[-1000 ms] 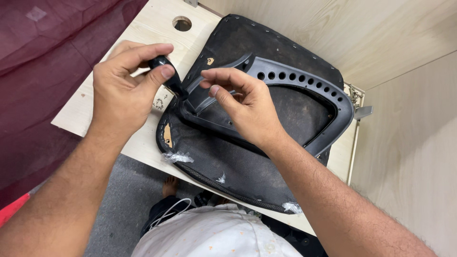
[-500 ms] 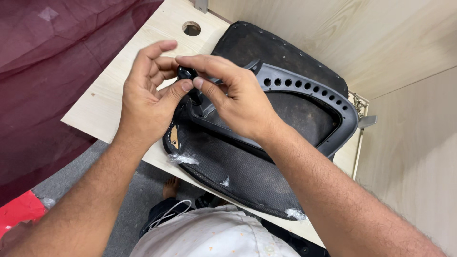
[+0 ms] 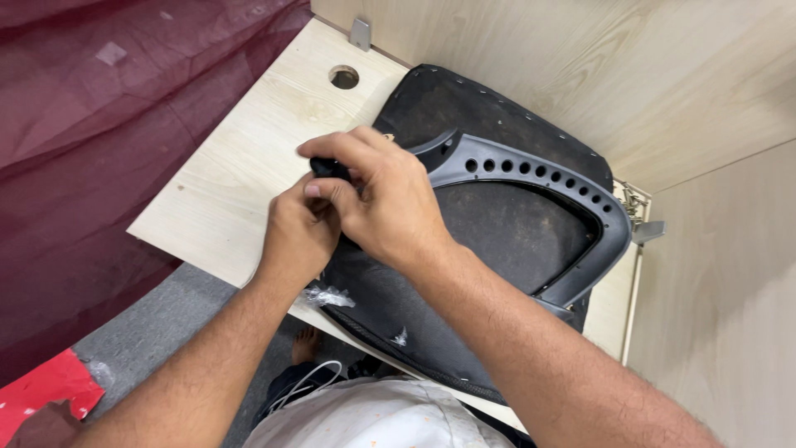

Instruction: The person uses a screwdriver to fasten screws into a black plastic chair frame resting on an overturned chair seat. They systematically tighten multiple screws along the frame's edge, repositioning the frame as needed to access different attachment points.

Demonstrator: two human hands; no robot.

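So a black chair seat pan [image 3: 497, 224], flipped underside up, was laid across a pale wooden desktop [image 3: 249, 174], filling most of the middle and the 3 o'clock side of the view. A curved black plastic frame [image 3: 580, 187] with a row of round holes was seated on top of it, arcing from the centre round toward 4 o'clock.

Both hands were bunched together right at the frame's near-left end, a bit toward 10 o'clock from centre. A small black part [image 3: 329, 168] was pinched in the fingertips of the right hand [image 3: 385, 199], which was laid over the top. The left hand [image 3: 300, 234] was tucked just underneath at 7 o'clock of it, fingers curled in and touching the right hand's fingers. What exactly was gripped by the left hand couldn't be made out, since it was covered by the right one.

Other stuff that was seen: a round cable hole [image 3: 343, 77] in the desktop at 11 o'clock, a small metal bracket [image 3: 360, 34] on the back edge just above that, scraps of white fluff [image 3: 329, 296] on the seat edge at 7 o'clock, dark red cloth [image 3: 99, 141] hung along the 9 o'clock side, and light wood panelling [image 3: 663, 75] at 1 to 3 o'clock.
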